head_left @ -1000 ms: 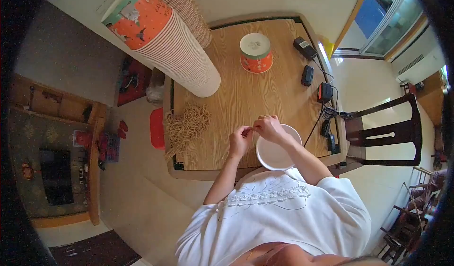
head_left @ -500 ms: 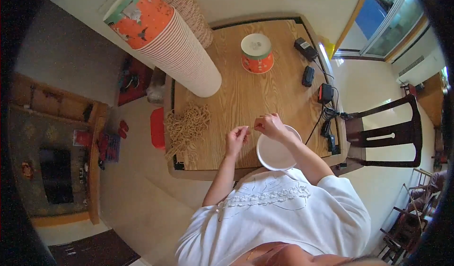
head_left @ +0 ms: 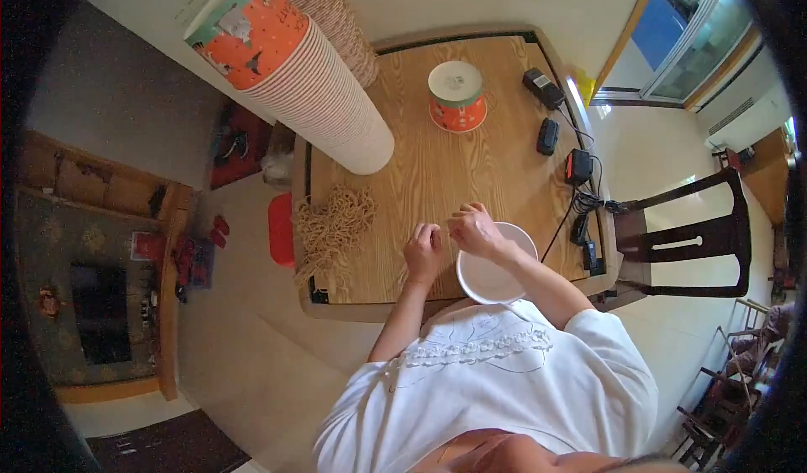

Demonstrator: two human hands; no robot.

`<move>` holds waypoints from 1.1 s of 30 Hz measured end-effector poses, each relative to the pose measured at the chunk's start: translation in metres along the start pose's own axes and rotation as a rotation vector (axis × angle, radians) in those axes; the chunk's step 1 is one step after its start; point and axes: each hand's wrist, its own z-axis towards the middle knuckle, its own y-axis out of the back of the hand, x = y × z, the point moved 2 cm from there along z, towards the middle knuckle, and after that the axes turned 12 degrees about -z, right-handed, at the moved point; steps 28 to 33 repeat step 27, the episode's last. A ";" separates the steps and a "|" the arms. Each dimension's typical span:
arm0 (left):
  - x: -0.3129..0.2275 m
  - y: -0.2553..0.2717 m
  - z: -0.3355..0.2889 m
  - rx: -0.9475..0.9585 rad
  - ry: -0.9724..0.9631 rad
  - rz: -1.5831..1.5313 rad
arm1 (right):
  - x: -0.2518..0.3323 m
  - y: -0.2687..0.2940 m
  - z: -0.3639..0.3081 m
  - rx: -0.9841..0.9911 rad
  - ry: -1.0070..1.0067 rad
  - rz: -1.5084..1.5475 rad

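Observation:
My left hand (head_left: pixel 423 253) is closed, thumb against curled fingers, above the table's near edge. Just to its right, my right hand (head_left: pixel 476 231) is closed in a pinch over the rim of a white round paper tub (head_left: pixel 494 278). Whatever lies between my fingers is too small to make out. The tub stands with its opening up at the near edge, partly under my right forearm. Left of my hands lies a tangled heap of tan paper-like cord (head_left: pixel 336 225). A orange and green printed tub (head_left: pixel 458 113) stands upside down farther back.
A tall stack of nested tubs (head_left: pixel 324 95) rises at the table's left, with a second stack (head_left: pixel 332 19) behind it. Black chargers and battery packs (head_left: pixel 578 166) with cables line the right side. A dark wooden chair (head_left: pixel 689 242) stands right; a red stool (head_left: pixel 281 229) left.
My left hand has turned and curled its fingers in more, shifting slightly right. My right hand has moved a little left. The tubs and cord heap stay put.

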 end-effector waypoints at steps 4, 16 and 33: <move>0.049 -0.002 0.003 0.197 0.296 -0.401 | -0.001 0.003 0.003 0.014 -0.054 0.005; 0.071 -0.036 0.020 0.168 0.340 -0.478 | -0.072 -0.028 0.042 0.631 -0.356 0.625; 0.115 -0.050 0.014 0.141 0.415 -0.758 | -0.066 -0.058 0.059 0.775 -0.390 0.538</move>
